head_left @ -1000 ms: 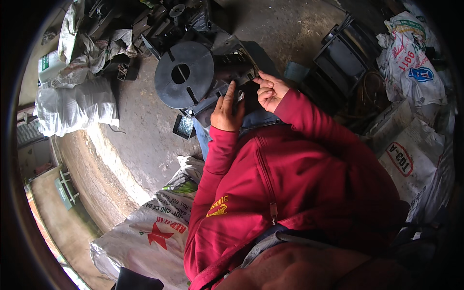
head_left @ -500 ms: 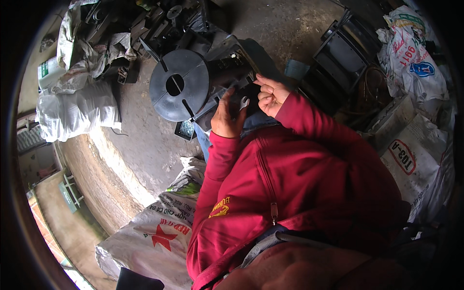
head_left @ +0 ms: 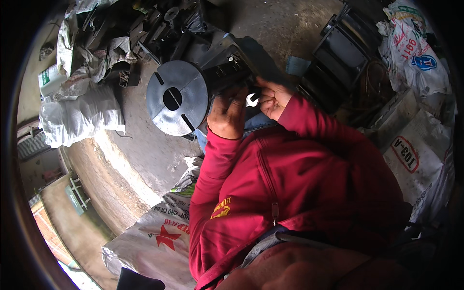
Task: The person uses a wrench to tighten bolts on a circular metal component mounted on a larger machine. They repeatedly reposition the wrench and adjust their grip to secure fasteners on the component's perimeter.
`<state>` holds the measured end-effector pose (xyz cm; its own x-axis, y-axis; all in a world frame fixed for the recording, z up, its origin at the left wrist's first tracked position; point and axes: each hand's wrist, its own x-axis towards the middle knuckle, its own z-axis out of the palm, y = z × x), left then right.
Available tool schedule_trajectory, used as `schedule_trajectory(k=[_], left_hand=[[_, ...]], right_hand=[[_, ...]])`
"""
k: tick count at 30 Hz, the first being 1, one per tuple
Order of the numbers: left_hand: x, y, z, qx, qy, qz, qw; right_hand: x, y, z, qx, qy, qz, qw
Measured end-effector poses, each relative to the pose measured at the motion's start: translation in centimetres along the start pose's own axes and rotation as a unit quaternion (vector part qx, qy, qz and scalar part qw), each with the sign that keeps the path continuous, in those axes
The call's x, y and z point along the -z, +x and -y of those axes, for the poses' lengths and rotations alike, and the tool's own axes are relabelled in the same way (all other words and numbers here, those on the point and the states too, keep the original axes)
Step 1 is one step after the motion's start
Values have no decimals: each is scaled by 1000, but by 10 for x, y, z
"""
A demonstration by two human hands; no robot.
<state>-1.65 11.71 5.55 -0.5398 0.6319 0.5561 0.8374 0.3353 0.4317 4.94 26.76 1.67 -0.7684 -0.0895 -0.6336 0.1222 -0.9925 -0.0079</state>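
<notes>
A black metal machine part rests across my lap. At its left end is a large round grey disc (head_left: 162,99) with a dark centre hole and narrow slots. My left hand (head_left: 226,116) is closed beside the disc, its fingers curled against the black body (head_left: 227,72). The bright jaw of an open-end wrench (head_left: 252,100) pokes out between my hands, on the side of my left fingers; its handle is hidden. My right hand (head_left: 273,100) is closed in a pinch at the body's near right edge. What lies between its fingertips is too small to make out.
Dark metal parts (head_left: 169,29) are heaped at the far left, near white plastic bags (head_left: 79,113). A black metal frame (head_left: 345,53) stands at the right, with printed white sacks (head_left: 415,150) beside it. Another sack (head_left: 150,237) lies at the lower left.
The disc has shifted slightly down and left and catches more light. My left fingers have curled in, and the wrench jaw has moved right. The small tray below the disc is now mostly hidden.
</notes>
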Motion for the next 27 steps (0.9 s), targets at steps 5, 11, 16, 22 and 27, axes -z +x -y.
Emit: schedule_trajectory(k=[5, 11, 16, 22, 27], left_hand=[[-12, 11, -1, -63, 33, 24, 997], [-15, 11, -8, -37, 46, 4, 998], [-13, 20, -20, -43, 113, 39, 992], [-13, 40, -37, -72, 233, 117, 963], [-14, 55, -41, -76, 267, 217, 936]], right_hand=[[-5, -8, 1, 18, -9, -50, 999], [-5, -16, 2, 16, -30, -23, 999], [-2, -18, 4, 24, -68, -22, 997], [5, -14, 2, 44, -106, -43, 992], [1, -16, 2, 53, -115, -53, 991]])
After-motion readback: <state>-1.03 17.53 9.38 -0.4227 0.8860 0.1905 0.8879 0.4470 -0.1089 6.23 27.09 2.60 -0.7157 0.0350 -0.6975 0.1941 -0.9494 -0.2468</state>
